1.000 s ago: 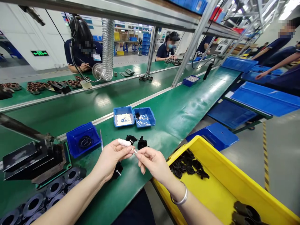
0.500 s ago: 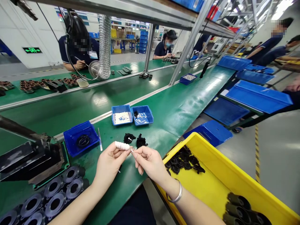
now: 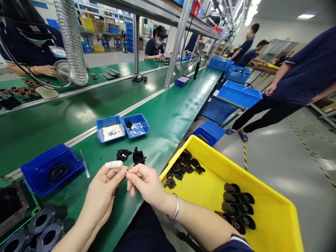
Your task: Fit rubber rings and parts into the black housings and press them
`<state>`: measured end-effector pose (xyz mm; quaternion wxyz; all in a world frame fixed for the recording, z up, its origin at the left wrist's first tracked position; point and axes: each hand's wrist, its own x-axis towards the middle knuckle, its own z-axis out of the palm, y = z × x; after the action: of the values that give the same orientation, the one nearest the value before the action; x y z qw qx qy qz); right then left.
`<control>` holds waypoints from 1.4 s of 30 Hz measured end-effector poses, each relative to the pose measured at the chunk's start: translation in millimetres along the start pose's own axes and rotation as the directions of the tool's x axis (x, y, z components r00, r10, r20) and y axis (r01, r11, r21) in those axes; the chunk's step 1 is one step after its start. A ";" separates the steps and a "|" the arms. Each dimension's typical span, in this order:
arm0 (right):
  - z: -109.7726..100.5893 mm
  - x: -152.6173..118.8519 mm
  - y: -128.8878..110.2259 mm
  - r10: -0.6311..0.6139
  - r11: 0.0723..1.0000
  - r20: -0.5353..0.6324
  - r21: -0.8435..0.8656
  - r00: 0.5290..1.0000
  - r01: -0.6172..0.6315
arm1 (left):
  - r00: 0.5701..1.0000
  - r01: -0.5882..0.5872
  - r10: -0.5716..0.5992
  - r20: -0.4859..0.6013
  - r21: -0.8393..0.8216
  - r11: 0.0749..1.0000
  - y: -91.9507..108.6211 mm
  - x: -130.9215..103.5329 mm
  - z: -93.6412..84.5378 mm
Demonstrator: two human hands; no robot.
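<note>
Left of the lower centre, the left hand (image 3: 102, 187) and right hand (image 3: 147, 183) both pinch a small white piece (image 3: 127, 172), now more hidden than before, making its alignment harder to judge.

View swung right | left hand (image 3: 105, 185), right hand (image 3: 147, 183) further left in frame | more black cups (image 3: 234, 210) showing in yellow bin (image 3: 203, 194) | person at right (image 3: 301, 78) visible to sandals (image 3: 243, 135)

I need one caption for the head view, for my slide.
Left hand and right hand pinching close together over a green bench, beside a yellow bin holding black parts.
</note>
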<state>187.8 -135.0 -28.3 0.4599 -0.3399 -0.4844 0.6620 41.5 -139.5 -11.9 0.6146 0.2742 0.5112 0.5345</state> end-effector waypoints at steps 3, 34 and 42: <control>-3.9 -1.3 0.1 0.012 0.999 0.016 0.036 1.000 -0.012 | 0.999 -0.024 0.023 0.024 0.034 0.999 0.2 -3.2 2.0; -81.9 35.6 23.6 -0.053 0.986 -0.201 -0.164 0.978 0.020 | 0.788 -0.612 -0.123 0.603 0.789 -0.049 -1.0 125.0 59.2; -71.1 14.3 -11.1 -0.444 0.555 0.039 -0.772 0.895 0.309 | 0.773 -0.634 0.113 0.624 0.755 0.167 34.2 69.3 33.4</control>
<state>249.6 -97.0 -39.1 0.4420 -0.4410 -0.7394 0.2520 52.9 -57.9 6.0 0.2630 0.8128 0.4859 0.1847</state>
